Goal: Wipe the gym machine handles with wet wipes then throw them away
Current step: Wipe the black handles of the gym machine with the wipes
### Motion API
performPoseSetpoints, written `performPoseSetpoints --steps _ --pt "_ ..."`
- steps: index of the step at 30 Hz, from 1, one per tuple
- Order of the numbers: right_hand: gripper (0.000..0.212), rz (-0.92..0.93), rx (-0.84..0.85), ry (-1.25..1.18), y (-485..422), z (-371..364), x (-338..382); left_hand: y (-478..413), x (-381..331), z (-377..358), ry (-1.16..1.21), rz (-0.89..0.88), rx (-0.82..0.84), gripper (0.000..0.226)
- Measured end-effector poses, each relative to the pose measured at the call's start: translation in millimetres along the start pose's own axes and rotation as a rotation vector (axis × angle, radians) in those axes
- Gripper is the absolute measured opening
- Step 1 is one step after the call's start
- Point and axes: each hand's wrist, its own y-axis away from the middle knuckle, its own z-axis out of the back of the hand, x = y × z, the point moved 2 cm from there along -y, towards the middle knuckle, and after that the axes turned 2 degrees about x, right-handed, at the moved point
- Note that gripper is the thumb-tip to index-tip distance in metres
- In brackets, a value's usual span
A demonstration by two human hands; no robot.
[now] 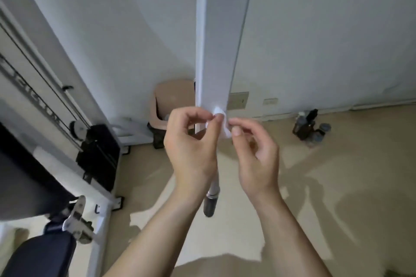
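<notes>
Item: wet wipe [221,122], pinched between left hand [191,141] and right hand [256,148] fingers, seemingly for unfolding; bin [171,101] at eleven o'clock.

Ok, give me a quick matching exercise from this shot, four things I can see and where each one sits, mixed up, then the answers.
Things:
1. wet wipe
2. bin
3. bottles
4. black-tipped handle

Places:
A. on the floor by the wall, at the right
B. pinched between the left hand and the right hand
C. in the corner, behind the white post
D. below the hands, hanging over the floor

Pairs: 1-B, 2-C, 3-A, 4-D
</notes>
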Motion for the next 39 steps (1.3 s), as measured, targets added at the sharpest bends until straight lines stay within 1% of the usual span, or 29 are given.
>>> performPoseSetpoints --steps 1,3,5,7,8,9,10,12,13,16,18,20,21,24,25,28,30,32,34,37,39 --pt "0.017 -0.046 0.048 -0.041 0.8 10.2 0.0 8.9 -4.1 -9.2 0.006 0.033 -0.015 0.024" --pt "0.016 -0.183 0.104 -0.208 -1.9 25.4 -3.8 20.8 -9.7 -26.3 0.013 0.076 -0.009 0.022" --pt "0.017 -0.315 0.127 -0.386 -11.2 35.0 -12.9 24.2 -10.6 -38.9 -0.002 0.116 0.025 0.017" --pt "0.015 -0.411 0.137 -0.476 -26.2 38.5 -29.6 21.7 -7.8 -45.9 -0.048 0.137 0.075 0.015" --pt "0.014 -0.439 0.128 -0.469 -35.0 37.6 -39.6 20.1 -6.9 -46.0 -0.091 0.107 0.068 0.015" --pt "0.015 -0.450 0.112 -0.436 -45.5 35.3 -50.2 18.0 -6.5 -44.0 -0.152 0.023 0.022 0.015" --pt "0.016 -0.446 0.095 -0.387 -56.6 30.4 -61.1 15.8 -5.6 -40.2 -0.227 -0.099 -0.049 0.017" --pt "0.018 -0.411 0.082 -0.262 -79.8 14.7 -78.8 11.6 -3.3 -33.3 -0.370 -0.295 -0.165 0.025" --pt "0.016 -0.371 0.104 -0.195 -89.9 3.8 -84.5 9.4 0.3 -30.9 -0.416 -0.315 -0.202 0.033" --pt "0.017 -0.213 0.217 0.011 -110.5 -22.8 -98.3 1.5 12.9 -31.6 -0.422 -0.167 -0.242 0.055" --pt "0.012 -0.070 0.289 0.077 -121.9 -29.6 -103.0 6.0 14.8 -38.5 -0.435 -0.126 -0.302 0.058" --pt "0.009 0.093 0.304 0.132 -138.5 -32.3 -107.9 12.8 17.7 -51.4 -0.473 -0.106 -0.360 0.055" --pt "0.008 0.118 0.300 0.163 -149.6 -34.1 -112.1 14.9 19.7 -58.3 -0.477 -0.096 -0.397 0.055" --pt "0.007 0.061 0.314 0.186 -175.6 -36.7 -125.6 12.4 23.6 -78.6 -0.469 -0.064 -0.559 0.059" --pt "0.007 0.051 0.344 0.166 -177.0 -36.7 -127.6 9.6 24.5 -83.3 -0.460 -0.054 -0.605 0.058" --pt "0.006 0.145 0.624 0.071 -159.7 -30.1 -125.9 11.7 27.4 -98.7 -0.433 -0.050 -0.788 0.055" --pt "0.008 0.266 0.811 0.056 -145.4 -23.4 -123.8 13.3 28.7 -100.9 -0.437 -0.036 -0.845 0.053" --pt "0.010 0.384 0.929 0.041 -148.6 -23.7 -123.9 14.2 27.5 -98.5 -0.447 -0.024 -0.857 0.051" --pt "0.009 0.447 0.921 0.052 -166.2 -33.3 -125.3 13.5 26.3 -96.1 -0.465 -0.005 -0.860 0.052" --pt "0.010 0.342 0.821 0.085 -189.1 -53.9 -121.2 11.7 28.3 -95.2 -0.485 0.001 -0.869 0.058" --pt "0.007 0.281 0.733 0.082 -188.4 -58.4 -121.0 11.7 30.5 -93.8 -0.497 0.000 -0.864 0.058"
